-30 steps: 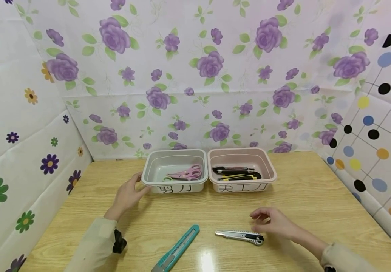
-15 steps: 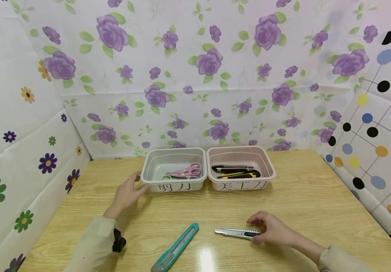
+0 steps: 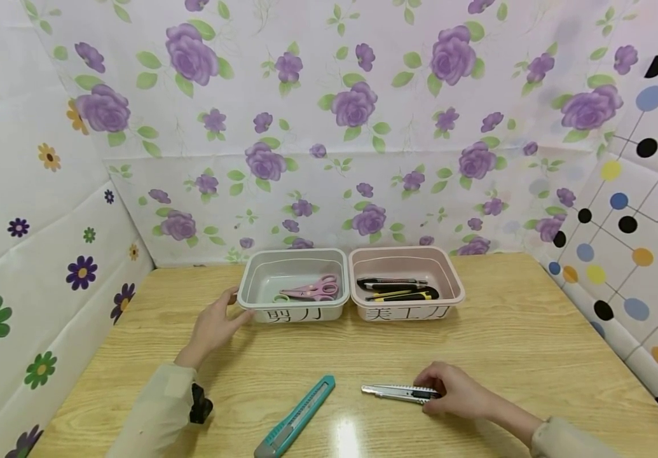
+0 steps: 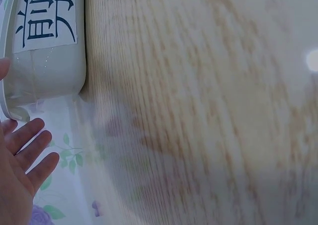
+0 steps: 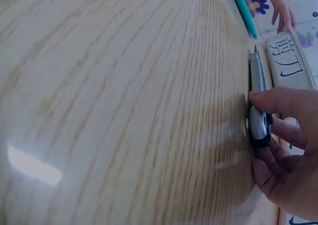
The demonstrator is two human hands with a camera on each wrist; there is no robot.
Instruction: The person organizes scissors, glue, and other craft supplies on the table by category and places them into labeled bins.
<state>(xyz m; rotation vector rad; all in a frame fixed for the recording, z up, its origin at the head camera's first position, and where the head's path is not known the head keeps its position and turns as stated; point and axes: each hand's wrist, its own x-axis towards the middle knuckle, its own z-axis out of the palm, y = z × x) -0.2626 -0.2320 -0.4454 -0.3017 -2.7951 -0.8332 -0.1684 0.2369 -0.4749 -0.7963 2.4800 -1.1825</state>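
My right hand (image 3: pixel 457 391) pinches the handle end of a silver box cutter (image 3: pixel 388 392) lying on the table. In the right wrist view, the thumb (image 5: pixel 273 101) presses one side of its handle and fingers lie at the other. A teal box cutter (image 3: pixel 297 416) lies slanted to its left. My left hand (image 3: pixel 211 331) rests at the front left corner of a grey bin (image 3: pixel 254 275), thumb on the rim, other fingers loosely extended along its side. In that bin are pink scissors (image 3: pixel 317 290) and something with a green handle (image 3: pixel 280 298).
Right beside the grey bin stands a pink bin (image 3: pixel 405 256) holding several black and yellow box cutters (image 3: pixel 403 294). Both bins carry labels with Chinese characters on their fronts. Flowered cloth (image 3: pixel 306 184) walls off the back of the wooden table (image 3: pixel 512 318).
My right hand has moved slightly left and down onto the silver box cutter, and its fingers have closed on the handle. The left hand has stayed at the grey bin.
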